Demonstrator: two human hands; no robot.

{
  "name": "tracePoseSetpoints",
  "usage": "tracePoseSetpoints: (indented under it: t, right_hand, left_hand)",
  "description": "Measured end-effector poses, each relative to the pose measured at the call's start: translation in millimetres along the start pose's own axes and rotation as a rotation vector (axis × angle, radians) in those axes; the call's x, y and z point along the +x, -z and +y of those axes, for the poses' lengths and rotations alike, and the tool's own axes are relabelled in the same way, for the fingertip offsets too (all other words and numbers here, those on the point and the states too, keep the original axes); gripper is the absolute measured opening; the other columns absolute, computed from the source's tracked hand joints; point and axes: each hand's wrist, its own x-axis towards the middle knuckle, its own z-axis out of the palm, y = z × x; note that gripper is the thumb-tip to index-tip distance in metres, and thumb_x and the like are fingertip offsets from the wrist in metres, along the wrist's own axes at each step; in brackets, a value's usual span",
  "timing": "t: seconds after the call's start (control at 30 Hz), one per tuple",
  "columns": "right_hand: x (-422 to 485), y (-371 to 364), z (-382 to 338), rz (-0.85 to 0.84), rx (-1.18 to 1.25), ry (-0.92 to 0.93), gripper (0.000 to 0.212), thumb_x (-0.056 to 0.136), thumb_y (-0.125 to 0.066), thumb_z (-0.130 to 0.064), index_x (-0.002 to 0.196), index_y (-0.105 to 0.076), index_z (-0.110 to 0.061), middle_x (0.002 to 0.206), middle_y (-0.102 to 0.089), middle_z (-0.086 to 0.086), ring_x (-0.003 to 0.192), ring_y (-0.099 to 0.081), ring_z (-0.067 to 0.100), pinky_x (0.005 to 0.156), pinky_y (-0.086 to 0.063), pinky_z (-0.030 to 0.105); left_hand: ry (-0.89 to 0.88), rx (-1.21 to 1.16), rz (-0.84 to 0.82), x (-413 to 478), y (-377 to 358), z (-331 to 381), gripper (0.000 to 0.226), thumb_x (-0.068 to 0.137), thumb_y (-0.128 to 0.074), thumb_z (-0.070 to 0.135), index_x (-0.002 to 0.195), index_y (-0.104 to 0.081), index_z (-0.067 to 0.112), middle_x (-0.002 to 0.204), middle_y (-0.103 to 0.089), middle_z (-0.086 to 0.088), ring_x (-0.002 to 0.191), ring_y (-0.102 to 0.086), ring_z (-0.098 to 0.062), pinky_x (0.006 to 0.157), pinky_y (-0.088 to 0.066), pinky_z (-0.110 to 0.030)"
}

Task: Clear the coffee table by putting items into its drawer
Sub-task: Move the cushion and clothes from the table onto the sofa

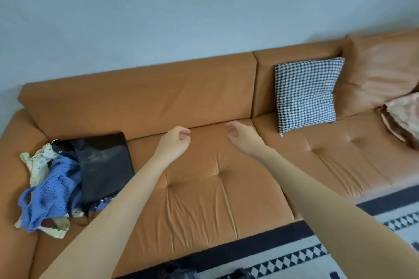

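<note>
We see both bare forearms stretched out over a tan leather sofa [204,176], and neither hand touches anything. The left hand [174,142] hangs above the middle seat cushion near its back edge, fingers loosely curled in toward the palm with the thumb close to them, and it holds nothing. The right hand [243,138] hangs just beside it, nearer the seam between the two seat cushions. Its fingers are spread and only slightly bent, also with nothing in them, though the fingertips are blurred. The coffee table and its drawer lie outside this view, so we cannot tell where they are. At the left end of the seat, near the armrest, a glossy black bag [104,165] lies flat. Its left side overlaps a heap of clothes, a blue open-knit garment [52,199] on top of a cream patterned one [38,161]. On the right seat cushion a black-and-white houndstooth cushion [306,95] leans upright against the backrest. Beside it a large tan back cushion [381,70] fills the corner, and a pinkish cushion with a brown edge [403,118] lies at the frame's right edge. Below the sofa's front edge runs a rug [317,253] with a dark border and a row of black-and-white diamonds. Behind the backrest rises a plain pale blue-grey wall [158,7].
</note>
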Motion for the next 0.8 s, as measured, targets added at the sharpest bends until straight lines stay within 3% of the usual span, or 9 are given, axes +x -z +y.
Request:
tracePoseSetpoints:
  t: [0.2,0.47,0.6,0.67,0.8]
  right_hand:
    - [-87.2,84.5,130.7,0.151,0.078,-0.228,0.038,0.093,-0.048,-0.017,0.13,-0.052,-0.022,0.126,-0.059,-0.002,0.112,-0.058,0.019,0.087,-0.053,0.034]
    - [-209.1,165.1,261.1,0.403,0.208,-0.516,0.037,0.095,-0.048,-0.015,0.131,-0.052,-0.022,0.128,-0.059,0.0,0.11,-0.059,0.02,0.085,-0.054,0.038]
    - [-256.0,190.8,307.4,0.541,0.298,-0.673,0.038,0.095,-0.045,-0.013,0.132,-0.051,-0.02,0.129,-0.057,-0.001,0.108,-0.059,0.019,0.086,-0.054,0.04]
    - [-277.8,200.1,327.3,0.606,0.353,-0.753,0.04,0.094,-0.045,-0.013,0.132,-0.05,-0.021,0.131,-0.056,-0.002,0.108,-0.058,0.017,0.087,-0.053,0.036]
    - [-323.5,213.1,376.1,0.708,0.398,-0.926,0.038,0.097,-0.045,-0.017,0.135,-0.048,-0.021,0.134,-0.055,0.0,0.106,-0.058,0.019,0.082,-0.049,0.03]
  left_hand:
    - [-0.153,0.073,-0.213,-7.5,-134.6,115.0,0.029,0.095,-0.046,0.024,0.123,-0.056,0.025,0.115,-0.055,0.006,0.096,-0.054,-0.009,0.068,-0.041,-0.02]
    - [-0.429,0.208,-0.494,-24.8,-295.7,243.4,0.026,0.095,-0.049,0.027,0.119,-0.058,0.026,0.118,-0.058,0.006,0.091,-0.057,-0.008,0.069,-0.046,-0.023]
    - [-0.616,0.255,-0.624,-36.2,-363.5,295.8,0.023,0.096,-0.05,0.027,0.117,-0.058,0.027,0.123,-0.059,0.004,0.103,-0.056,-0.01,0.075,-0.043,-0.021]
    - [-0.688,0.284,-0.671,-45.7,-394.5,320.2,0.025,0.096,-0.05,0.026,0.12,-0.058,0.024,0.124,-0.058,0.004,0.112,-0.054,-0.013,0.08,-0.04,-0.021]
    - [-0.802,0.323,-0.784,-68.2,-466.5,369.4,0.026,0.096,-0.05,0.023,0.12,-0.059,0.019,0.12,-0.061,0.001,0.107,-0.057,-0.017,0.079,-0.042,-0.023]
